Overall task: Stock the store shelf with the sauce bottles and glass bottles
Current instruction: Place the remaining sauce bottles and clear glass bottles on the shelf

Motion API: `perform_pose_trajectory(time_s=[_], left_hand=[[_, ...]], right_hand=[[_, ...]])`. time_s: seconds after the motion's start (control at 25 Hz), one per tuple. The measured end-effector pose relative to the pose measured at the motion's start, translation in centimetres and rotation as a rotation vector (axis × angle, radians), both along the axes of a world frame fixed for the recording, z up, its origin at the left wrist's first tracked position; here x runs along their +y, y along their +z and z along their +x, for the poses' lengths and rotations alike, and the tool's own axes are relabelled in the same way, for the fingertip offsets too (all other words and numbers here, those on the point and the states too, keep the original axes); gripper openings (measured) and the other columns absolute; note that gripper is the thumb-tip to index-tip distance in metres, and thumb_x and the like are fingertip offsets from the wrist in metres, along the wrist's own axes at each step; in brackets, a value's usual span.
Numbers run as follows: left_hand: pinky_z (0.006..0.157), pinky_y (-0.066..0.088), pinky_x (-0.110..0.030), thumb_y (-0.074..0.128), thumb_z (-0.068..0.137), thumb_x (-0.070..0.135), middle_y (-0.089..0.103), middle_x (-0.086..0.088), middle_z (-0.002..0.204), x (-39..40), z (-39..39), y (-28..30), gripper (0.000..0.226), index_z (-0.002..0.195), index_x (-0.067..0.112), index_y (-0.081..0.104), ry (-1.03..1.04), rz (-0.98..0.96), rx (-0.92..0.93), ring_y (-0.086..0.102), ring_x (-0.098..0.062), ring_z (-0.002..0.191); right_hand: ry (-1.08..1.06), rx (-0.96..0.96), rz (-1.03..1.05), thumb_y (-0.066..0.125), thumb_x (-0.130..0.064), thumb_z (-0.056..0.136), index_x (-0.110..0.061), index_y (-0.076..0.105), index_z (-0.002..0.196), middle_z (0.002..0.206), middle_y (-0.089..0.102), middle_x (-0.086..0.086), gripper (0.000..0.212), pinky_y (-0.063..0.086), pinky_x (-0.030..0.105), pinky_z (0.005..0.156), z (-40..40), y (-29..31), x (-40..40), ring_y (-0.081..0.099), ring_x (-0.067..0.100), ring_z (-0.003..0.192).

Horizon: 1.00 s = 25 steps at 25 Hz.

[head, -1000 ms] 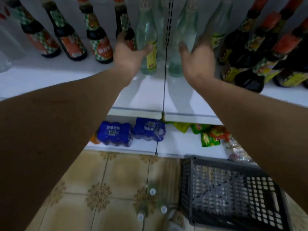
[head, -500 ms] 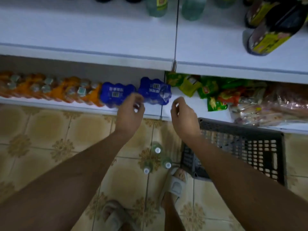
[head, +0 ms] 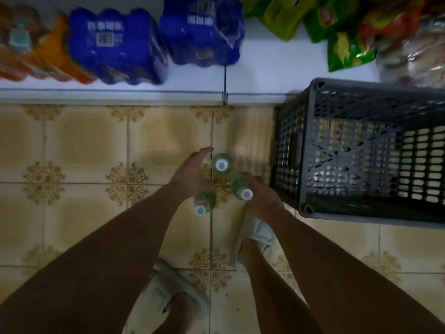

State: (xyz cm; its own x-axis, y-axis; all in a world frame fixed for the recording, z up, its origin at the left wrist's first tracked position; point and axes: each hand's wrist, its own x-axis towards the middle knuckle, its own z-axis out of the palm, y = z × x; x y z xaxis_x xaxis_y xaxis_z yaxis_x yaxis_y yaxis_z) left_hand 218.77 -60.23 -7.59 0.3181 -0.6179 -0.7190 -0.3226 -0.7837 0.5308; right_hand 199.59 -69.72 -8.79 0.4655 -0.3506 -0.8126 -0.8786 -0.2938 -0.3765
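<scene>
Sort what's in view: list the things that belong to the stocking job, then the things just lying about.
Job: three glass bottles standing on the floor; left hand reaching beside them; right hand at the right-hand bottle; grey crate.

Lying about: blue packs, orange packs, snack bags on the bottom shelf; slippers.

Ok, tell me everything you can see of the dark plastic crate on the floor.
The crate is dark grey, plastic by the look of it, with perforated walls and a lattice bottom through which the tiled floor shows. It stands upright on the floor, to the right of the three glass bottles, with its far edge against the bottom shelf. Nothing can be seen inside. Neither hand touches it; the right hand is close to its near left corner.
</scene>
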Motion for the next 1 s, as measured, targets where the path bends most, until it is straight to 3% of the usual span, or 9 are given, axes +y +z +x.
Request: perform_pose_trajectory(time_s=[0.2,0.4,0.48,0.56,0.64,0.68,0.84,1.0], left_hand=[[0.103,0.045,-0.044,0.088,0.057,0.025,0.05,-0.002,0.138,-0.2,-1.7,-6.5,0.099,0.144,0.032,0.04,0.025,-0.132,0.038,0.052,-0.023,0.124],[0.086,0.05,-0.028,0.089,0.059,0.028,0.063,0.016,0.105,-1.1,-1.7,-7.7,0.071,0.118,0.04,0.051,0.057,-0.164,0.018,0.061,-0.009,0.095],[0.078,0.05,-0.023,0.087,0.062,0.025,0.063,0.019,0.092,-1.1,-1.6,-7.4,0.06,0.11,0.036,0.052,0.056,-0.183,0.033,0.06,0.0,0.085],[0.076,0.051,-0.025,0.085,0.063,0.022,0.064,0.016,0.089,-0.9,-1.4,-6.9,0.057,0.108,0.034,0.053,0.068,-0.177,0.012,0.062,-0.003,0.081],[0.076,0.053,-0.029,0.086,0.062,0.02,0.066,0.011,0.09,-0.7,-1.0,-6.1,0.059,0.109,0.033,0.053,0.081,-0.157,-0.022,0.064,-0.012,0.083],[0.076,0.054,-0.03,0.086,0.061,0.02,0.066,0.009,0.091,-0.6,-0.7,-5.4,0.059,0.11,0.032,0.053,0.079,-0.159,-0.03,0.065,-0.015,0.084],[0.074,0.054,-0.029,0.086,0.064,0.026,0.067,0.008,0.092,-0.4,1.3,-0.8,0.056,0.111,0.03,0.055,0.093,-0.169,-0.087,0.064,-0.016,0.084],[0.087,0.055,-0.039,0.087,0.061,0.035,0.07,0.004,0.101,-0.7,3.8,5.3,0.061,0.113,0.032,0.056,0.137,-0.204,-0.152,0.067,-0.022,0.094]], right_hand=[[-0.256,-0.242,0.011,0.082,-0.017,0.07,-0.03,0.041,0.143,0.143,0.047,-0.006,0.084,0.048,0.036,0.099,-1.7,-5.1,1.3,0.054,0.018,0.121],[-0.345,-0.285,-0.071,0.078,-0.033,0.066,-0.044,0.04,0.13,0.128,0.059,-0.013,0.076,0.052,0.041,0.093,-2.1,-6.4,2.2,0.06,0.017,0.112],[-0.369,-0.277,-0.083,0.08,-0.028,0.067,-0.04,0.044,0.131,0.125,0.061,-0.011,0.074,0.053,0.037,0.091,-1.9,-6.5,2.2,0.061,0.016,0.11],[-0.4,-0.233,-0.111,0.08,-0.029,0.069,-0.036,0.05,0.128,0.114,0.065,-0.014,0.067,0.052,0.023,0.08,-1.4,-6.1,2.0,0.063,0.011,0.103],[-0.413,-0.183,-0.158,0.079,-0.034,0.07,-0.032,0.055,0.118,0.099,0.065,-0.016,0.054,0.046,0.013,0.066,-0.6,-5.1,1.5,0.065,0.009,0.092],[-0.443,-0.17,-0.172,0.08,-0.034,0.07,-0.029,0.057,0.113,0.095,0.065,-0.015,0.049,0.048,0.016,0.066,-0.2,-4.2,1.2,0.066,0.011,0.089],[-0.477,-0.189,-0.237,0.082,-0.037,0.071,-0.027,0.059,0.113,0.093,0.068,-0.008,0.049,0.055,0.037,0.081,0.8,1.2,0.2,0.067,0.018,0.09],[-0.452,-0.23,-0.316,0.08,-0.046,0.069,-0.022,0.056,0.116,0.097,0.061,-0.007,0.058,0.051,0.039,0.092,2.2,8.1,-0.9,0.058,0.018,0.1]])
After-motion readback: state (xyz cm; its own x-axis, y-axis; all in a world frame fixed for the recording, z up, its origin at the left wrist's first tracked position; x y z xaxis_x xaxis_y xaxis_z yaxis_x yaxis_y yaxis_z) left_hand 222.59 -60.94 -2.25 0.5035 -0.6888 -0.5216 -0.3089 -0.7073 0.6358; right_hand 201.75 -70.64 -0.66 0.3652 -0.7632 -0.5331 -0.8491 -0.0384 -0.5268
